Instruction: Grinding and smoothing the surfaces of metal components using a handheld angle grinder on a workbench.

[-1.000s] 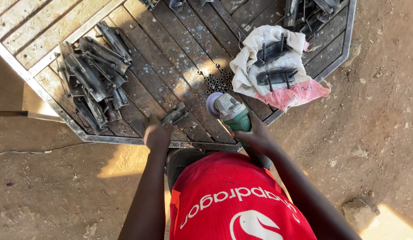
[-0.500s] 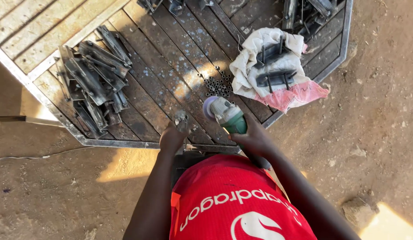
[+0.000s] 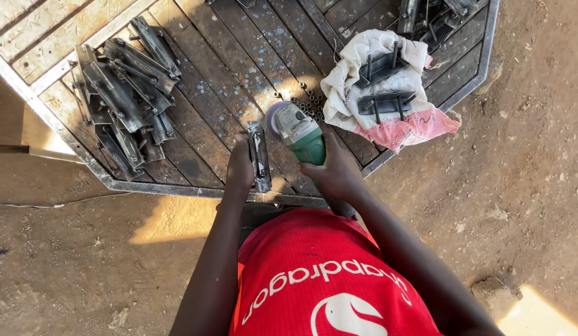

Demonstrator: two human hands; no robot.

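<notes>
Left hand (image 3: 239, 169) steadying metal bracket (image 3: 259, 155); right hand (image 3: 336, 172) gripping green grinder (image 3: 299, 130).

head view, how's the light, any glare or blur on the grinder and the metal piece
Head view: low warm sunlight, long shadows over the dirt and the wooden platform. A bright sun patch glares just above the green grinder. The metal piece in the left hand is sharp, as is the right hand; edges look slightly bowed.
</notes>
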